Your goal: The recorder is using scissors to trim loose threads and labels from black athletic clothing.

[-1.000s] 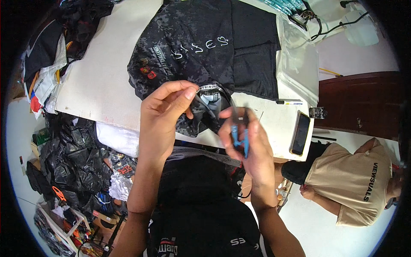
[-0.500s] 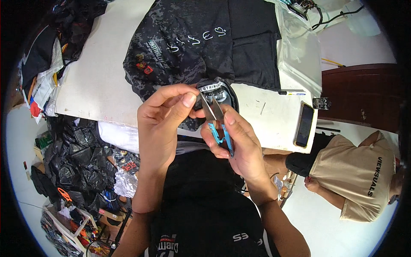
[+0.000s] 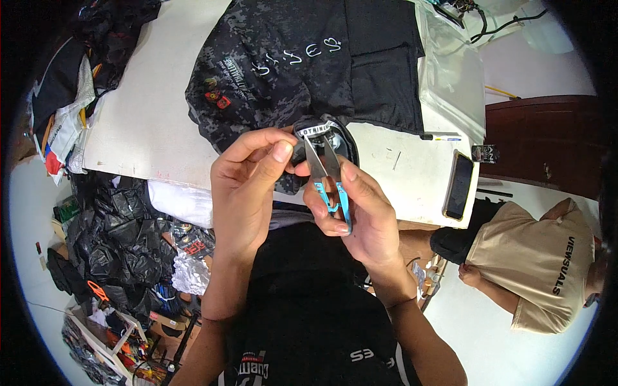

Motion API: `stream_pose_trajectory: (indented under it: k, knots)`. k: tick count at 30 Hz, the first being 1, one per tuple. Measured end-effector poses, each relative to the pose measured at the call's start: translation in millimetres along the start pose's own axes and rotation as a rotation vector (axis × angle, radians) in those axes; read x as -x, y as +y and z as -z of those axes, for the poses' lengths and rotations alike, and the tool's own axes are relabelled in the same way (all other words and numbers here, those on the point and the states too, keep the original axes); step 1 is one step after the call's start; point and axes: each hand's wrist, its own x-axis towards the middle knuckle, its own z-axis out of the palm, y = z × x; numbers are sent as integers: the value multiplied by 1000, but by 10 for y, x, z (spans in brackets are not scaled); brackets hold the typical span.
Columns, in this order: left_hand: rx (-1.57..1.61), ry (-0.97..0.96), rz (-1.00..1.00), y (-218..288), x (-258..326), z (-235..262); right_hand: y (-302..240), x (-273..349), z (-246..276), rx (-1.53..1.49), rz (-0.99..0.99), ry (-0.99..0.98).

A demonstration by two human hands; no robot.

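Observation:
A dark camouflage-print shirt (image 3: pixel 257 83) with small printed marks lies across the white table. Its collar, lined with a white printed tape, is raised toward me. My left hand (image 3: pixel 248 174) pinches the collar's left edge between thumb and forefinger. In my right hand (image 3: pixel 364 212) are blue-handled thread snips (image 3: pixel 333 196), gripped between thumb and fingers. Their two blades stand apart and point away from me, the tips at the collar's inside just below the tape. Whether a thread lies between the blades is too small to tell.
On the white table (image 3: pixel 129 128), a phone (image 3: pixel 458 186), a pen (image 3: pixel 443 137) and clear plastic bags (image 3: pixel 450 83) lie to the right. Black plastic bags (image 3: pixel 122 219) are heaped at the left. A person in a beige shirt (image 3: pixel 531 267) is at the right, beside a brown door (image 3: pixel 544 145).
The snips' blades have spread wider apart and their tips have moved slightly up and left, closer to the tape. My left hand keeps its pinch on the collar.

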Motion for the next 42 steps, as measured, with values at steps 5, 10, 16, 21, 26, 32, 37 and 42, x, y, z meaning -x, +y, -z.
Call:
stream_pose_trajectory:
  k: [5, 10, 16, 21, 26, 32, 37, 42]
  knots:
    - [53, 0, -2, -41, 27, 2, 21, -8, -17, -134, -42, 25]
    - [89, -26, 1, -91, 36, -16, 73, -10, 36, -243, -43, -13]
    - [180, -40, 20, -117, 19, 43, 87, 28, 35, -12, 191, 69]
    - [172, -72, 76, -106, 4, 48, 1, -34, 193, 412, 471, 354]
    - [190, 18, 145, -199, 87, 191, 40, -300, 534, 553, 143, 162]
    - [-550, -460, 214, -147, 452, 603, 164, -266, 770, 423, 175, 271]
    - [-1341, -333, -242, -289, 512, 358, 123, -119, 886, 773, 195, 52]
    - [-1521, -322, -336, -602, 516, 534, 238, -39, 841, 971, 84, -184]
